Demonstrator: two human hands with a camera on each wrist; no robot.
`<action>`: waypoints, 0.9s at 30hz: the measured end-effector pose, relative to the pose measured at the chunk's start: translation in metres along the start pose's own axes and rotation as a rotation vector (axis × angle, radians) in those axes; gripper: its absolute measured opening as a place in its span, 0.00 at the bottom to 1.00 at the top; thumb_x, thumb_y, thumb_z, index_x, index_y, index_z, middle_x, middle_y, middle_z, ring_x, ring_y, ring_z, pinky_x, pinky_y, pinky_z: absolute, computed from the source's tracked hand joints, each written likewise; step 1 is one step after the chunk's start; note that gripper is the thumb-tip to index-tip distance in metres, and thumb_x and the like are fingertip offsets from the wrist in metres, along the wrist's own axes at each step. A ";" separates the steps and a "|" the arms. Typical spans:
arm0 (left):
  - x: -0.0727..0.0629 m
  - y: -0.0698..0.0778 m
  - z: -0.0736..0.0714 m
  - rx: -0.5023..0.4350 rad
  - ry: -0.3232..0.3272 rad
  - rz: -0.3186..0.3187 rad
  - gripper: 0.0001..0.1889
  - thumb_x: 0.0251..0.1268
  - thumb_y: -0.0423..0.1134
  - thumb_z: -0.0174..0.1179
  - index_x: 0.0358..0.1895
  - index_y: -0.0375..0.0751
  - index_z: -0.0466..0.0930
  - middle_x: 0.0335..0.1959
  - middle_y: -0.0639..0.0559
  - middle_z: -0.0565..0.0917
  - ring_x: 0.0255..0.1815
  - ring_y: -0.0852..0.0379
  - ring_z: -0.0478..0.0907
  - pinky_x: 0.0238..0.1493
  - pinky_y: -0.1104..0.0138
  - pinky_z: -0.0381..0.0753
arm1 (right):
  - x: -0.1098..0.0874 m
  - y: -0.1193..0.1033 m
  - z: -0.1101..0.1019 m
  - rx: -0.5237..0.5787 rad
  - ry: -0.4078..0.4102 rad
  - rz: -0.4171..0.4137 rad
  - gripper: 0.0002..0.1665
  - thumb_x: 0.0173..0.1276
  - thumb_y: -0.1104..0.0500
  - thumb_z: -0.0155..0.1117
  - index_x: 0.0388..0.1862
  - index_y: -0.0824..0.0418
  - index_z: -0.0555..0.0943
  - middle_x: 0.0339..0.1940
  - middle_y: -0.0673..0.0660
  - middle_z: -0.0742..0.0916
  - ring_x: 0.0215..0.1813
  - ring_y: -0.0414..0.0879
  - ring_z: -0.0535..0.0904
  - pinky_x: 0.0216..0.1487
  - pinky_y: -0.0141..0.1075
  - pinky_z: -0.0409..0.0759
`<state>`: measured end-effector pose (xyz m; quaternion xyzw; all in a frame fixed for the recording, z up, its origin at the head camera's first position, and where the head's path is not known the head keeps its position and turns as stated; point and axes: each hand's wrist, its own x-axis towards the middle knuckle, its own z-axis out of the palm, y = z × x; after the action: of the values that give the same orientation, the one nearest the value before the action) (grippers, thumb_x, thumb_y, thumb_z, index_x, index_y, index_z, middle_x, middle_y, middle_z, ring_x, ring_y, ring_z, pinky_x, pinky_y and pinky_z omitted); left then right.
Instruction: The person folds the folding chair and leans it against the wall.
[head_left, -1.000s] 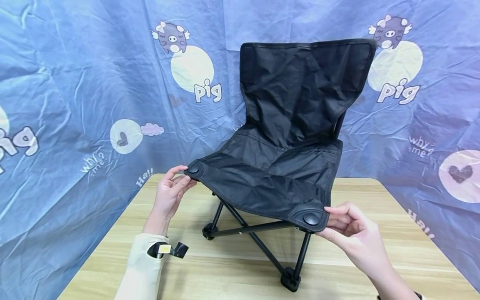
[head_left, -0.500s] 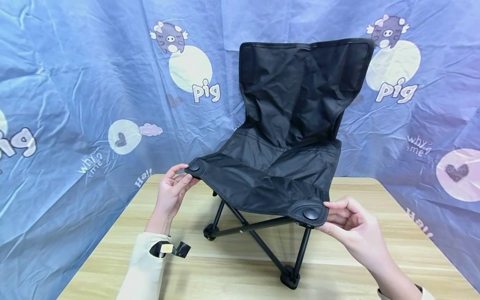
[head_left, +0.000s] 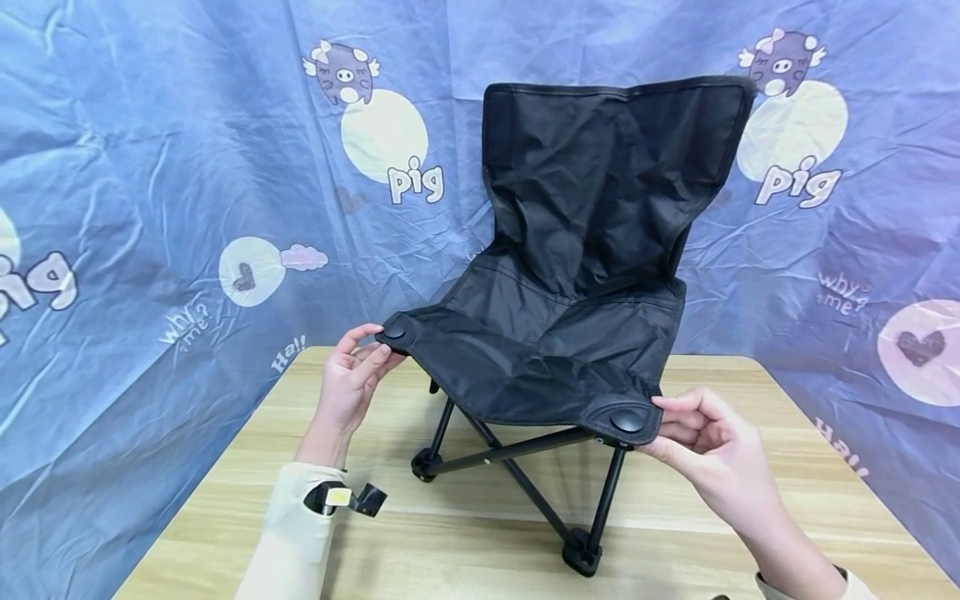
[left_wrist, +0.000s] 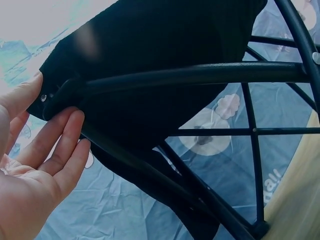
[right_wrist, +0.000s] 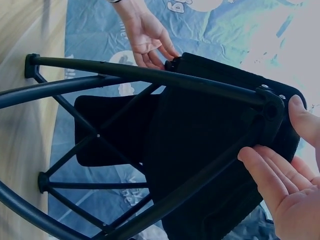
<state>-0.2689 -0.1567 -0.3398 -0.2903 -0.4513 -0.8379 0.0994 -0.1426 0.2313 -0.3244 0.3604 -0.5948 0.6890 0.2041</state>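
A black folding chair (head_left: 532, 350) with a fabric seat and backrest stands unfolded on a wooden table, its front turned toward me. My left hand (head_left: 348, 387) pinches the seat's front left corner, by a round black button. At the front right corner, my right hand (head_left: 712, 450) pinches the fabric between thumb and fingers. From below, the left wrist view shows the left hand (left_wrist: 45, 145) at a corner joint where the frame tubes (left_wrist: 195, 74) meet the fabric. In the right wrist view, the right hand (right_wrist: 290, 175) holds the other corner joint, beside two rivets.
Crossed black legs end in plastic feet (head_left: 581, 552) on the wooden table (head_left: 450, 542). Behind and beside the table hangs a wrinkled blue cloth (head_left: 187, 167) printed with pigs and lettering. A black camera mount (head_left: 345, 497) sits on the left wrist.
Both hands keep their pinch on the seat corners. The chair's front edge and both hands have risen slightly in the head view, with the left hand shifting a little right.
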 end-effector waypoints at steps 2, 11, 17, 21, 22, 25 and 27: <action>0.000 0.000 0.002 -0.004 0.001 0.002 0.14 0.66 0.24 0.61 0.48 0.45 0.82 0.41 0.46 0.88 0.43 0.54 0.87 0.53 0.61 0.83 | 0.001 0.000 0.000 0.014 0.005 -0.004 0.21 0.54 0.87 0.62 0.47 0.76 0.76 0.41 0.61 0.89 0.41 0.46 0.88 0.42 0.32 0.85; 0.000 0.000 0.010 -0.013 -0.005 0.014 0.13 0.66 0.25 0.62 0.48 0.46 0.82 0.40 0.47 0.88 0.43 0.54 0.87 0.53 0.61 0.83 | 0.006 -0.005 -0.001 -0.009 0.003 0.013 0.20 0.56 0.83 0.65 0.47 0.73 0.77 0.42 0.58 0.90 0.43 0.45 0.88 0.43 0.32 0.85; 0.001 0.002 0.015 -0.007 0.009 0.017 0.13 0.64 0.26 0.65 0.47 0.46 0.82 0.40 0.47 0.88 0.42 0.54 0.87 0.52 0.62 0.83 | 0.010 -0.010 0.000 -0.090 0.030 0.036 0.18 0.57 0.80 0.67 0.46 0.70 0.78 0.39 0.52 0.90 0.39 0.41 0.88 0.40 0.30 0.85; 0.003 0.003 0.018 -0.022 -0.007 0.029 0.13 0.63 0.27 0.65 0.47 0.45 0.83 0.39 0.47 0.89 0.42 0.54 0.87 0.52 0.62 0.84 | 0.012 -0.012 0.001 -0.117 0.039 0.048 0.18 0.57 0.80 0.68 0.45 0.69 0.78 0.38 0.51 0.90 0.38 0.40 0.88 0.39 0.30 0.85; 0.003 0.003 0.019 -0.027 -0.012 0.031 0.13 0.63 0.27 0.65 0.47 0.45 0.83 0.39 0.47 0.89 0.42 0.54 0.87 0.52 0.62 0.84 | 0.013 -0.012 0.001 -0.104 0.037 0.042 0.18 0.57 0.81 0.68 0.45 0.69 0.78 0.37 0.52 0.90 0.38 0.41 0.88 0.39 0.30 0.85; 0.003 0.005 0.021 -0.030 -0.022 0.035 0.13 0.64 0.27 0.65 0.47 0.45 0.83 0.39 0.47 0.89 0.42 0.54 0.87 0.52 0.61 0.84 | 0.015 -0.013 0.002 -0.072 0.031 0.025 0.19 0.57 0.81 0.67 0.46 0.70 0.78 0.38 0.54 0.90 0.39 0.42 0.88 0.40 0.31 0.85; 0.003 0.005 0.023 -0.027 -0.021 0.035 0.12 0.64 0.26 0.65 0.47 0.45 0.83 0.39 0.47 0.89 0.42 0.54 0.87 0.52 0.62 0.84 | 0.016 -0.013 0.003 -0.052 0.029 0.018 0.20 0.57 0.82 0.67 0.47 0.71 0.78 0.39 0.56 0.90 0.40 0.43 0.88 0.41 0.31 0.85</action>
<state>-0.2596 -0.1407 -0.3247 -0.3080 -0.4360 -0.8390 0.1055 -0.1431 0.2290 -0.3037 0.3396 -0.6129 0.6801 0.2158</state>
